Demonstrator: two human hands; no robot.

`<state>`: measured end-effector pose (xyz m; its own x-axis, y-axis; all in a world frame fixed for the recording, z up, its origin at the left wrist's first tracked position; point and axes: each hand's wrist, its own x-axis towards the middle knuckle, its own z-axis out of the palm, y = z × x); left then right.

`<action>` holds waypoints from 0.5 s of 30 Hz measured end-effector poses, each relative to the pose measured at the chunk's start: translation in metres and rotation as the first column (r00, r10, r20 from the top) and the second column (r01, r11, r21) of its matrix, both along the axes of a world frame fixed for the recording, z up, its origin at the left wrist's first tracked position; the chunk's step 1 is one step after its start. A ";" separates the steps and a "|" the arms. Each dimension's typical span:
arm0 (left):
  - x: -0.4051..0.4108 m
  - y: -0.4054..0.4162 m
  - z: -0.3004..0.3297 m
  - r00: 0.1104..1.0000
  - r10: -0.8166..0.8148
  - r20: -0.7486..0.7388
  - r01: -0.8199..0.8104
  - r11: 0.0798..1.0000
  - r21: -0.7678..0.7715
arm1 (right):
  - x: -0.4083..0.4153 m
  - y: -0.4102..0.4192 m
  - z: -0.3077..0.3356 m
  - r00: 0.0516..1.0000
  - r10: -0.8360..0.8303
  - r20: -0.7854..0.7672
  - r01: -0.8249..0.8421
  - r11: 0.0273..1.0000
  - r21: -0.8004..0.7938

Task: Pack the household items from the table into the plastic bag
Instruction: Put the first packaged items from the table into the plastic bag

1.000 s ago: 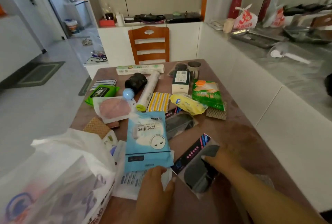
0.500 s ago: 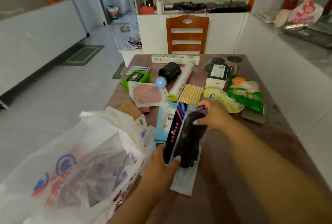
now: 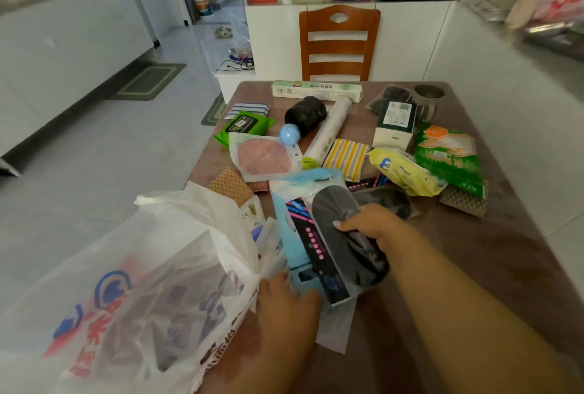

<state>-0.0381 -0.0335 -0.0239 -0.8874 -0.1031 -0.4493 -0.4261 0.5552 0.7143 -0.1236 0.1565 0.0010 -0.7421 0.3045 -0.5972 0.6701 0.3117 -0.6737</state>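
A white plastic bag (image 3: 132,292) with red and blue print lies open at the table's near left corner. My right hand (image 3: 369,224) grips a clear packet of dark grey insoles with a black card (image 3: 341,245), held just right of the bag's mouth. Under that packet lies a light blue glove packet (image 3: 289,229). My left hand (image 3: 284,302) pinches the near ends of the blue packet and the flat white packets beside the bag's rim. Many more household items lie spread over the brown table (image 3: 493,245).
Farther back lie a pink pad packet (image 3: 264,158), green wipes (image 3: 243,125), a black bag roll (image 3: 306,114), a white roll (image 3: 328,132), a long box (image 3: 317,90), a yellow striped cloth (image 3: 346,158), yellow (image 3: 406,172) and green (image 3: 448,153) packs. A wooden chair (image 3: 339,42) stands behind.
My right hand lifted the insole packet from the table's near edge and carried it left over the blue packet, toward the bag. My left hand shifted to the packets' near ends by the bag's mouth.
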 end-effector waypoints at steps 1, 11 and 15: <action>0.005 -0.004 0.000 0.995 0.081 0.050 -0.080 0.996 -0.034 | 0.001 0.009 0.005 0.995 0.090 0.032 -0.091 0.995 0.027; 0.021 0.004 0.021 0.986 0.063 0.156 -0.100 0.966 0.240 | 0.021 -0.003 -0.013 0.911 0.351 0.215 -0.386 0.910 0.150; 0.029 -0.001 0.037 0.993 -0.050 0.110 0.020 0.966 0.258 | 0.041 0.006 -0.014 0.965 0.243 0.100 -0.248 0.968 0.030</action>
<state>-0.0096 -0.0346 0.0135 -0.8297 0.0586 -0.5551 -0.4968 0.3759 0.7822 -0.0830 0.1622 -0.0133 -0.7378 0.1465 -0.6589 0.6296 0.5014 -0.5935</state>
